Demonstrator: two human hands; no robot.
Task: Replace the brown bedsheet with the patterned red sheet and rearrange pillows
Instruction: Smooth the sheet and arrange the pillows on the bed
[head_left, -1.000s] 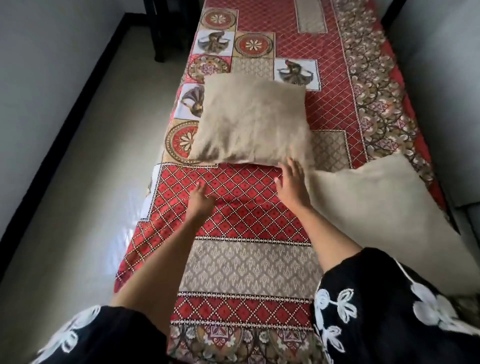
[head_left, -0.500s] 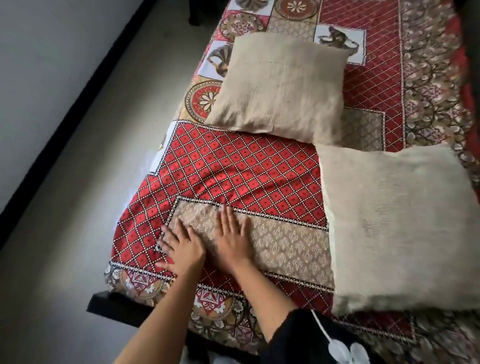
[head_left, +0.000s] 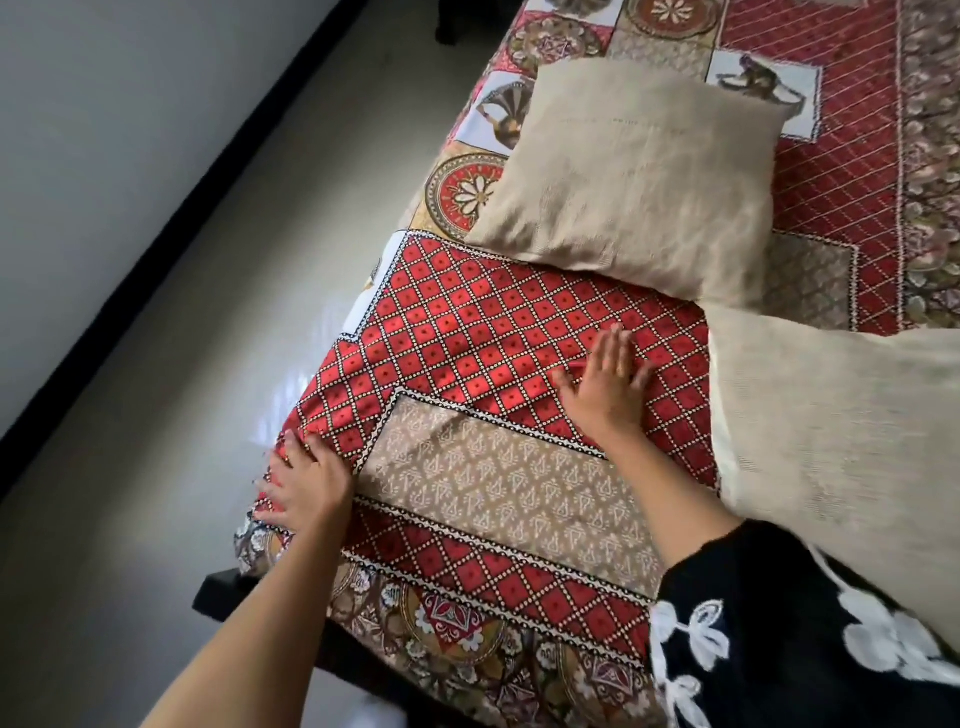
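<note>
Fingers (head_left: 615, 343) of the right hand (head_left: 605, 387) are lying spread and flat on the patterned red sheet (head_left: 467, 332), the left hand (head_left: 306, 486) pressing its near corner, while the nearer beige pillow (head_left: 841, 441) is sitting just right of the right hand.

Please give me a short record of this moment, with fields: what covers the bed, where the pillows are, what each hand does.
bed cover: patterned red sheet, spread over the bed
far pillow: beige pillow, lying flat on the sheet
near pillow: second beige pillow, at the bed's right side, flat
left hand: left hand flat on the sheet at the bed's left edge, fingers spread
right hand: right hand flat on the red diamond area, beside the near pillow
brown sheet: not visible
</note>
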